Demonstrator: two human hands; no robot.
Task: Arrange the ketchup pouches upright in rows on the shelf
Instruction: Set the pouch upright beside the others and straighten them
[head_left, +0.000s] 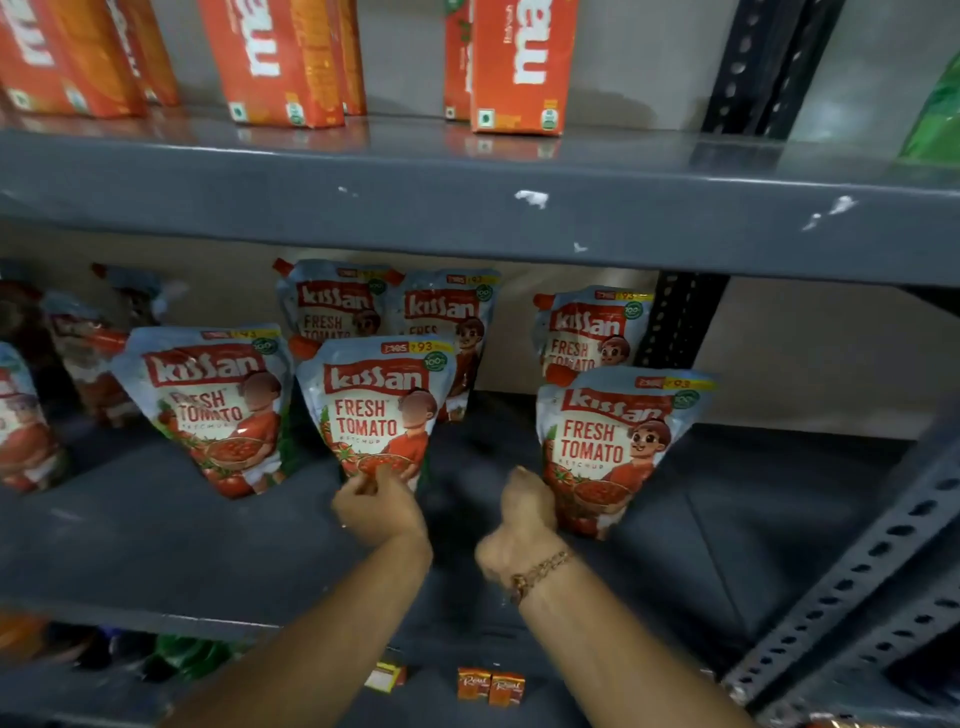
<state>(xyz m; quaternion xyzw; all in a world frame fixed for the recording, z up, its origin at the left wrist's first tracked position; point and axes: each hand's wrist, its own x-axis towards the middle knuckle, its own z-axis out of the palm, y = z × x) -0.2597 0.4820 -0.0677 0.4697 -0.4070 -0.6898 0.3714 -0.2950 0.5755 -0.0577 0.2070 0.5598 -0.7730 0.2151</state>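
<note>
The dark grey metal shelf (156, 530) holds glossy silver-and-red plastic ketchup pouches printed "Kissan Fresh Tomato", all standing upright. Six show clearly. In front stand three: the left front pouch (213, 410) at nine o'clock from frame centre, the middle front pouch (376, 410) at centre, and the right front pouch (613, 447) at four o'clock. Behind them, toward twelve o'clock, stand three more: two back pouches (332, 306) (447, 317) side by side and overlapping behind the middle one, and a third back pouch (589, 327) directly behind the right front one. Further pouches at the far nine o'clock edge (78, 353) are blurred and in shadow; their number cannot be told.

The left hand (379, 512) is at the bottom edge of the middle front pouch, its fingers curled closed and pinching the pouch's lower seam. The right hand (524, 519), with a gold chain bracelet (540, 574) on its wrist, lies against the lower left side of the right front pouch; its fingers are bent in a loose fist touching the pouch, but whether they truly grip it cannot be told.

On the grey upper shelf (467, 202) at twelve o'clock stand tall orange cardboard cartons (519, 67) in three groups; at least five show, their tops cut off. On the lower shelf at six o'clock sit two small orange boxes (491, 686) side by side, with one small pale box (387, 675) just to their nine o'clock. A perforated grey steel upright (852, 582) runs along the four o'clock side.
</note>
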